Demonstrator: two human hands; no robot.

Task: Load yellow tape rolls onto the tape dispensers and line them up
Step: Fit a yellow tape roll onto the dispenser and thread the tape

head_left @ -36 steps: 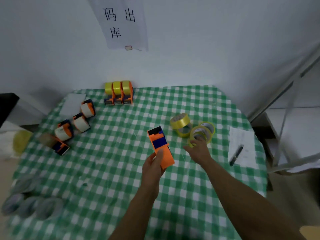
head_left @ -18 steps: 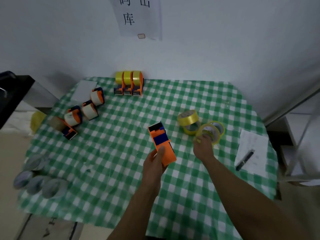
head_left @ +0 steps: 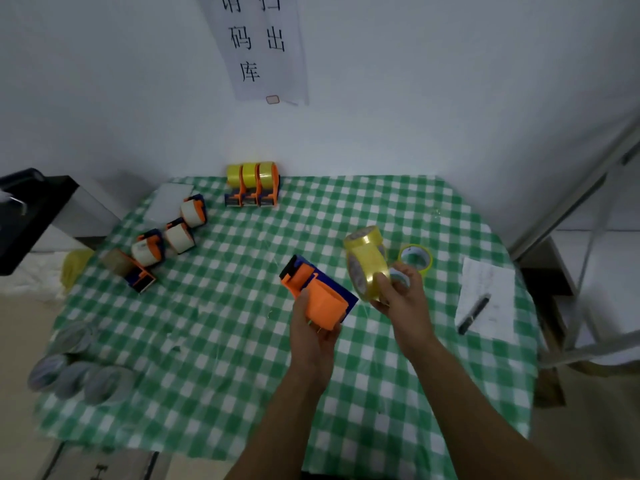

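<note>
My left hand grips an empty orange and blue tape dispenser above the middle of the checked table. My right hand holds a yellow tape roll lifted just right of the dispenser. Another yellow roll shows behind the held one, and a further yellow roll lies on the cloth to the right. Three dispensers loaded with yellow tape stand side by side at the table's back edge.
Several dispensers with white tape lie in a diagonal row at the left. Clear tape rolls sit at the near left corner. A paper sheet with a black pen lies on the right. A metal rack stands beyond the right edge.
My right hand has lifted a yellow roll off the table and brought it left toward the dispenser. My left hand has turned the dispenser a little.
</note>
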